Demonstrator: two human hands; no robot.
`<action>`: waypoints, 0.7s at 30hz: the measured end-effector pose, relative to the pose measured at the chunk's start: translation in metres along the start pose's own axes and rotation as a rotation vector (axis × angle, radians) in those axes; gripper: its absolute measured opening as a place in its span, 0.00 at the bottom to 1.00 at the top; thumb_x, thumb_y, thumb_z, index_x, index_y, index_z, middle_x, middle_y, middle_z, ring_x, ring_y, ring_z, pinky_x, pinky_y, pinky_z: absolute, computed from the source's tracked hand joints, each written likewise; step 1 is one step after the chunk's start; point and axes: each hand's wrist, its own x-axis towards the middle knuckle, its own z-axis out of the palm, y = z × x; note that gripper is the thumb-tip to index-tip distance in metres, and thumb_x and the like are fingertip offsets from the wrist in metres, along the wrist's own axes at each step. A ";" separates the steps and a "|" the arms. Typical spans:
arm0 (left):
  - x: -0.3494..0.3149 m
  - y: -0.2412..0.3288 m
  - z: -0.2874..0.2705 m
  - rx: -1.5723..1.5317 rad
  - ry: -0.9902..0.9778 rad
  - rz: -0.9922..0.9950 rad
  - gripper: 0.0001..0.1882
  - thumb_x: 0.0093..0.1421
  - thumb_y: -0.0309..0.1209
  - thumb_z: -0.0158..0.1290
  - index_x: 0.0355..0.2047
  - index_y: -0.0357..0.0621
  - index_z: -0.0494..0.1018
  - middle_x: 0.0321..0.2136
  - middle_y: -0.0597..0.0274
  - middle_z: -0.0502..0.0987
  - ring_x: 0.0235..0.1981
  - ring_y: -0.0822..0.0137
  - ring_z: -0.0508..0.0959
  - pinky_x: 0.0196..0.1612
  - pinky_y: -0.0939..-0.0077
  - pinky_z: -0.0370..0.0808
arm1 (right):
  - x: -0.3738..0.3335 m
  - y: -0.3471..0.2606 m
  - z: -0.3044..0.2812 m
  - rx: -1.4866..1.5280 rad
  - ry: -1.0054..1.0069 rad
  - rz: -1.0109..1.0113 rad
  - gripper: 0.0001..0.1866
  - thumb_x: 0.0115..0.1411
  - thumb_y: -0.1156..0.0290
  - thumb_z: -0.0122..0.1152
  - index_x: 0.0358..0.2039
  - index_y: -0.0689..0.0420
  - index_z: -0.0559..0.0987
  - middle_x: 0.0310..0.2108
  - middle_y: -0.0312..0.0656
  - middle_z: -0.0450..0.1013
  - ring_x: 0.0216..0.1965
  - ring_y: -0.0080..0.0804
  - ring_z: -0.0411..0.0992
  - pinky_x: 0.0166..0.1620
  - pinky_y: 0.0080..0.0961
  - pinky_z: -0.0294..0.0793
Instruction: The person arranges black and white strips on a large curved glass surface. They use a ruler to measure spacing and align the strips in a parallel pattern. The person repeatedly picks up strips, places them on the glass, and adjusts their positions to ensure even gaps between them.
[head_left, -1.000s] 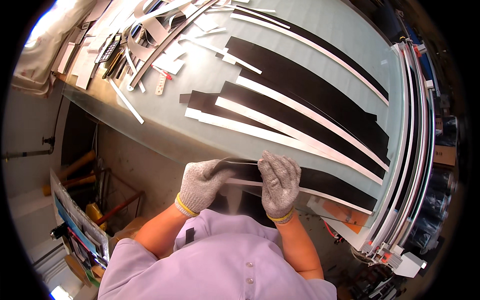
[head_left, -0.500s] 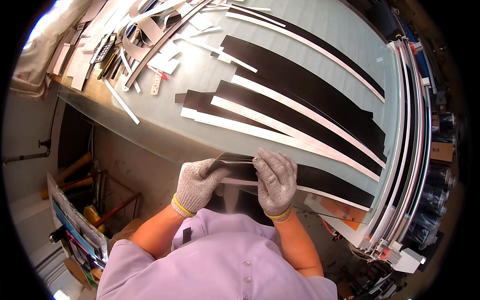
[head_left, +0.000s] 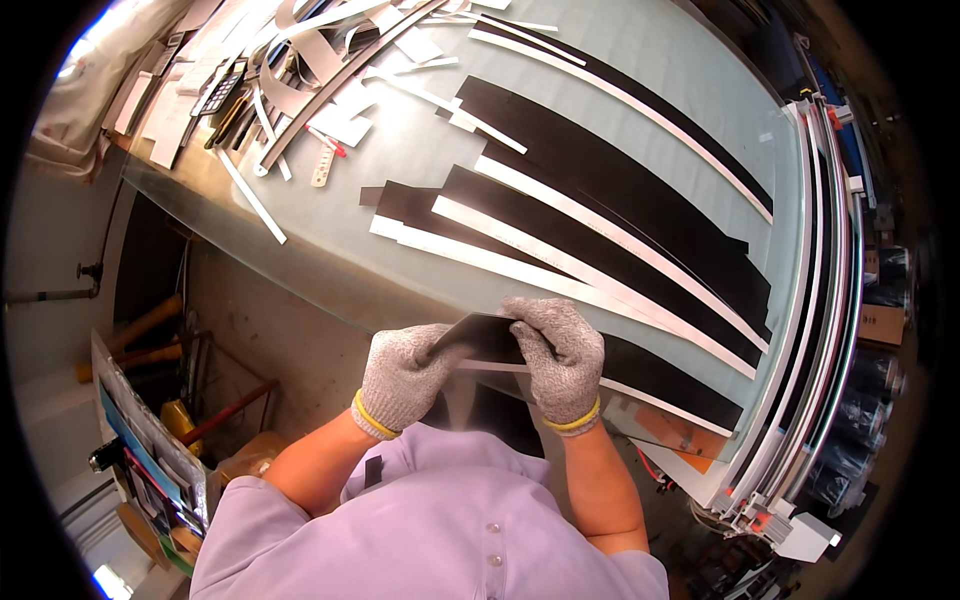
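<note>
Many blk/wht strips (head_left: 600, 215) beyond gloved hands (head_left: 480, 370)

Two gloved hands (head_left: 480, 365), one black strip (head_left: 480, 338)

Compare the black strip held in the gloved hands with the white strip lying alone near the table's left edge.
The black strip is dark and wide; the white strip is pale and narrow. The black strip is gripped at its near end by the left hand and right hand, lifted at the table's near edge; the white strip lies flat on the glass table, untouched. Both are long, thin, flat pieces.
</note>
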 end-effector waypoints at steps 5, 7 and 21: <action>0.001 -0.003 0.002 -0.005 0.009 -0.022 0.11 0.62 0.29 0.60 0.44 0.37 0.82 0.24 0.52 0.81 0.19 0.67 0.78 0.26 0.72 0.75 | 0.005 0.002 -0.001 -0.012 -0.069 0.020 0.11 0.57 0.88 0.62 0.40 0.64 0.85 0.36 0.44 0.80 0.37 0.31 0.78 0.44 0.24 0.76; 0.004 -0.003 0.005 0.029 0.023 -0.010 0.11 0.63 0.28 0.59 0.43 0.35 0.82 0.23 0.57 0.80 0.18 0.71 0.78 0.25 0.75 0.75 | 0.006 0.005 0.001 0.016 -0.067 0.063 0.11 0.57 0.87 0.62 0.40 0.64 0.85 0.35 0.44 0.80 0.36 0.32 0.77 0.43 0.24 0.76; 0.012 0.000 0.017 -0.437 0.070 -0.222 0.20 0.60 0.26 0.61 0.52 0.35 0.77 0.24 0.65 0.80 0.21 0.78 0.77 0.23 0.84 0.71 | 0.019 0.026 0.012 0.009 -0.043 0.156 0.08 0.62 0.84 0.63 0.42 0.66 0.84 0.35 0.41 0.79 0.37 0.25 0.75 0.45 0.22 0.76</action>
